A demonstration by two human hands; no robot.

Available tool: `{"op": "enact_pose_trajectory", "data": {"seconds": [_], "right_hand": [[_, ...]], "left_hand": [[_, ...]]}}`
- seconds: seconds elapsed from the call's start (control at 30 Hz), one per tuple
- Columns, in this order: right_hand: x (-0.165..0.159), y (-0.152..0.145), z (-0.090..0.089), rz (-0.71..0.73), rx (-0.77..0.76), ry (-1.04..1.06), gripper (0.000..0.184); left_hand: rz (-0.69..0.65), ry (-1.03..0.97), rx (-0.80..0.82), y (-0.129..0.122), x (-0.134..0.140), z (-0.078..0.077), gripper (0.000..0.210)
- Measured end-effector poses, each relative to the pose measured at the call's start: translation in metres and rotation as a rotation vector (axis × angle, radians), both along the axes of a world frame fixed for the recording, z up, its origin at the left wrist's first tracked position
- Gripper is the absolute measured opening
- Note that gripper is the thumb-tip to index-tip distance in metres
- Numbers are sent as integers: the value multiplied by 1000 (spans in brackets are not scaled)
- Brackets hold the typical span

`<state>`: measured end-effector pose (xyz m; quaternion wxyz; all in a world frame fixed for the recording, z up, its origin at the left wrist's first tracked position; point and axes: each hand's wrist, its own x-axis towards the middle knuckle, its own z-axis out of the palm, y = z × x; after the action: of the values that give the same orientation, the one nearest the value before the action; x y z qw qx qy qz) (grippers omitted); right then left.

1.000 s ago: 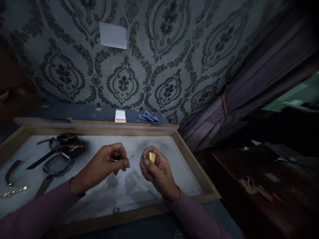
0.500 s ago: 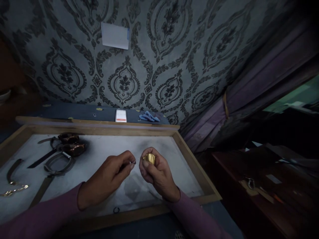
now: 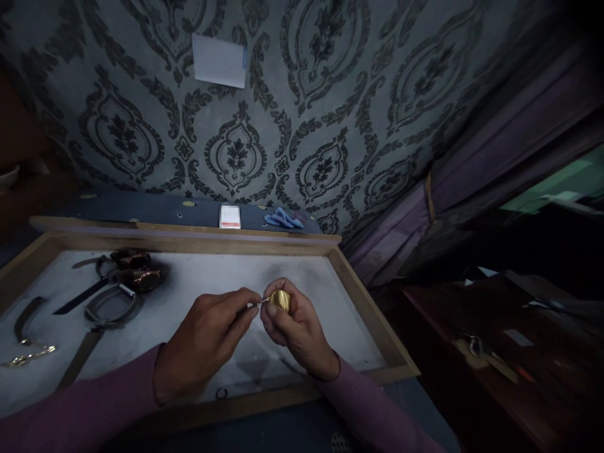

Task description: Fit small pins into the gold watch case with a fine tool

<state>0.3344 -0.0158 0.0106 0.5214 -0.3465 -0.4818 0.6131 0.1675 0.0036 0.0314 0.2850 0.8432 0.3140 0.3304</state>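
Over the white-bottomed wooden tray (image 3: pixel 302 246), my right hand (image 3: pixel 304 330) is closed around a round, shiny gold watch case (image 3: pixel 281 300), its thumb pressed on the near side. My left hand (image 3: pixel 202 336) pinches a thin, silvery metal piece (image 3: pixel 263 302) between thumb and fingertips. That piece points right and its tip reaches the left edge of the case; whether it goes into the case I cannot tell. Most of the case's underside is hidden by my right fingers.
In the tray's left half lie dark straps (image 3: pixel 113 306), brown shiny goggle-like items (image 3: pixel 141 275) and a gold chain bracelet (image 3: pixel 31 357). A small dark ring (image 3: pixel 221 393) lies near the front rim. Behind stand a phone-like card (image 3: pixel 230 216) and a blue cloth (image 3: pixel 283 218).
My left hand has moved right, closing the gap to my right hand. The thin metal piece now meets the watch case, which has shifted slightly left.
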Motion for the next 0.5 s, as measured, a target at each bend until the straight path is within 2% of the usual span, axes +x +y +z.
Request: {"op": "enact_pose_trajectory", "data": {"seconds": [0.27,0.5], "right_hand": [[0,0,1,8,-7,-2,25],[1,0,-1,28,3,9,23]], "left_hand": [[-25,-17,23,2,0,-2,23],[-29,-39,114,2,-2,-6,22]]}}
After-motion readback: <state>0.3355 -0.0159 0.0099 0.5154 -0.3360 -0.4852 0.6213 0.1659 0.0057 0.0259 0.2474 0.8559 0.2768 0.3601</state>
